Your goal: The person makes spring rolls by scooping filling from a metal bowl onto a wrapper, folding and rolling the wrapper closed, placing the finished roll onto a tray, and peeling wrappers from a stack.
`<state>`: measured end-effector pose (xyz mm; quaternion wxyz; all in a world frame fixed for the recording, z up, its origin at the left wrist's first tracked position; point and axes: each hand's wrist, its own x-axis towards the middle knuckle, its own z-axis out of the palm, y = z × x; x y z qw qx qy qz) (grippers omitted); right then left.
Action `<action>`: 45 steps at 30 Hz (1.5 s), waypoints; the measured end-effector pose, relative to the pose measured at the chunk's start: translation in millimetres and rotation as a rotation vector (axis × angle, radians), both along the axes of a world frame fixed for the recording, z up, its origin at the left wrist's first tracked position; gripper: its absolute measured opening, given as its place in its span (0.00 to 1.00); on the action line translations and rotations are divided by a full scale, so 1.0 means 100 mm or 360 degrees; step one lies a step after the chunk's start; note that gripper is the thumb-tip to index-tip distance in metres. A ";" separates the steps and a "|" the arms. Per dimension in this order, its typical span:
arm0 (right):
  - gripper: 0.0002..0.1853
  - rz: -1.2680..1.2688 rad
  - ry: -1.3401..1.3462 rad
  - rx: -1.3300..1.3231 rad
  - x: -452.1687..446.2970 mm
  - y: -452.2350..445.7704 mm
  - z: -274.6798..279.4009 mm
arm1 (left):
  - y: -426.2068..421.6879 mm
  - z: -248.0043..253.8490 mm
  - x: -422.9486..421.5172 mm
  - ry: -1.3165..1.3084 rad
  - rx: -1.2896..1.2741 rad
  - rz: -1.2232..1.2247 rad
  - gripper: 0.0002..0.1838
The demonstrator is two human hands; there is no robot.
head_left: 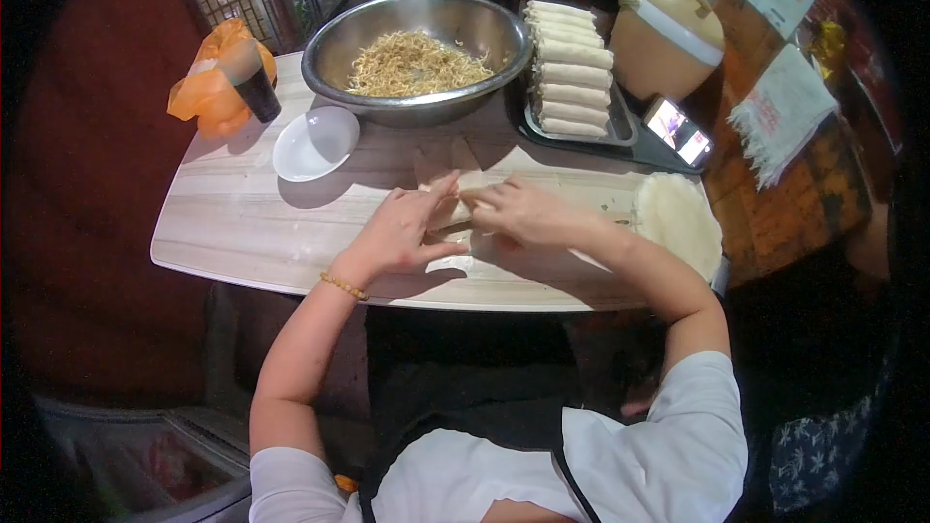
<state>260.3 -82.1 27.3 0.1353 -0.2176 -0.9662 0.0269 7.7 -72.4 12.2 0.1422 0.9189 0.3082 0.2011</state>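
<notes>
Both my hands meet at a thin pale wrapper [459, 156] lying on the light wooden table [232, 223]. My left hand [402, 227], with a beaded bracelet at the wrist, has its fingers on the wrapper's left side and its thumb spread toward me. From the right, my right hand [518, 213] curls its fingers onto the same wrapper, close to the left fingertips. The wrapper's far end shows beyond my fingers; its middle is partly hidden by them. A stack of round pale wrappers [678, 225] lies at the table's right edge.
Behind my hands is a steel bowl [417, 63] of noodle-like filling. Pale rolls [573, 73] fill a tray, beside a phone [678, 131] and a lidded container [668, 39]. A white dish [316, 143], a dark drink [254, 87] and an orange bag [218, 107] stand left.
</notes>
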 end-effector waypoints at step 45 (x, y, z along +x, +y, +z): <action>0.19 -0.0472 0.0400 -0.0611 -0.10 0.97 -0.49 | 0.00 -0.24 0.45 0.0018 0.0727 0.0510 0.19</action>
